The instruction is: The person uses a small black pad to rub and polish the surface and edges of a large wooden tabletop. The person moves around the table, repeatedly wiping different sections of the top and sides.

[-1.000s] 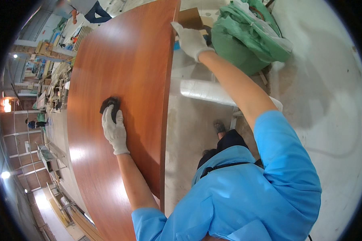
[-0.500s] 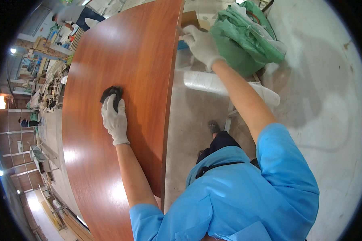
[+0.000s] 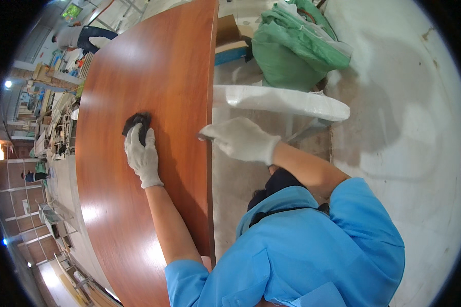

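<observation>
A large, glossy red-brown wooden panel (image 3: 153, 66) with a curved left side lies in front of me. On its surface, my gloved left hand (image 3: 142, 161) is closed over a crumpled black cloth (image 3: 134, 121) and presses it down. My gloved right hand (image 3: 243, 139) is at the panel's straight right edge. Its fingers are pinched around something small and greyish at the edge, too little of which shows to name. Both gloves are white knit.
Right of the panel, a long support wrapped in white plastic (image 3: 292, 102) extends from under it. Beyond are a green sack (image 3: 292, 51), a cardboard box (image 3: 227, 29) and a blue-sided box (image 3: 230, 53). A pale wall (image 3: 394, 128) stands at right. Another person (image 3: 79, 37) bends at the far left.
My right hand has come back toward me along the panel's right edge, from beside the sack to mid-edge. My left hand stays on the black cloth. The view has shifted slightly.
</observation>
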`<action>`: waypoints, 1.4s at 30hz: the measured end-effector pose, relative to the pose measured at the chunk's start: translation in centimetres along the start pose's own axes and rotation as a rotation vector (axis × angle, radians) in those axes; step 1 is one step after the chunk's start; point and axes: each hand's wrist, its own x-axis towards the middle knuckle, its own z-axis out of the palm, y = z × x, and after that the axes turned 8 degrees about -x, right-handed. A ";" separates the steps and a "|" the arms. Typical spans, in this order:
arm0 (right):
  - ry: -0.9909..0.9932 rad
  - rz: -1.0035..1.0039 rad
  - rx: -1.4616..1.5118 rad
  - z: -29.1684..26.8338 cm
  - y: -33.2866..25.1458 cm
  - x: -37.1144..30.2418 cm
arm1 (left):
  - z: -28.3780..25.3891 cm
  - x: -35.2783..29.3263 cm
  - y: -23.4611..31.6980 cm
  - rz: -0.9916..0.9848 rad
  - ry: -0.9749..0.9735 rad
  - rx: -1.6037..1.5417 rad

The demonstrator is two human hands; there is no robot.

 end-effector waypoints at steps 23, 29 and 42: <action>-0.550 0.443 1.433 8.2 -1.2 -9.4 | -0.2 0.0 -0.2 0.025 0.009 -0.065; -0.512 0.450 1.422 10.2 -0.5 -7.5 | -0.2 0.2 -0.3 0.014 0.006 -0.054; -0.365 0.414 1.467 10.4 2.3 -5.3 | -0.4 0.0 -0.2 0.016 0.013 -0.055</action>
